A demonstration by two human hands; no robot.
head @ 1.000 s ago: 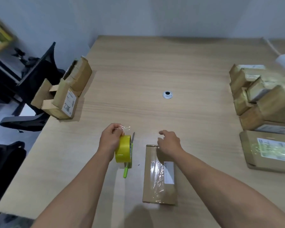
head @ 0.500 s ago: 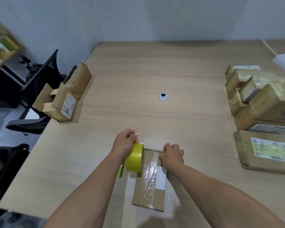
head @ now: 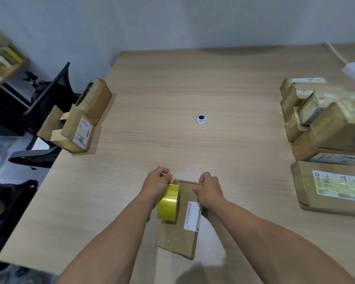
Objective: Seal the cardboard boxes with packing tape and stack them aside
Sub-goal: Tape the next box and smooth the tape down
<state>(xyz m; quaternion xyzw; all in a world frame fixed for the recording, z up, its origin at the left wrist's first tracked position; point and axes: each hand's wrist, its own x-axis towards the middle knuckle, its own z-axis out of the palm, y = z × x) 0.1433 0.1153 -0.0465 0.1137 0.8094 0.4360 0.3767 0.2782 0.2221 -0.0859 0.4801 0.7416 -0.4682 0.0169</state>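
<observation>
tape roll (head: pixel 168 202) moved right, now atop flat box (head: pixel 177 236) at table's (head: pixel 172 89) near edge. left hand (head: pixel 155 186) grips roll, pinching tape end; right hand (head: pixel 209 191) curls over box's far end. box likely light, stiff, tape-slick: hold by edges.

Two bare forearms converge near 6 o'clock.
The left forearm (head: pixel 115 232) enters from 7 o'clock, its left hand (head: pixel 156 186) curled round a tape roll (head: pixel 168 203). The right forearm (head: pixel 264 228) enters from 5 o'clock, its right hand (head: pixel 210 191) knuckles up, fingers curled over the 12 o'clock edge of a flat box (head: pixel 178 236), thumb pointing toward 9 o'clock.
</observation>
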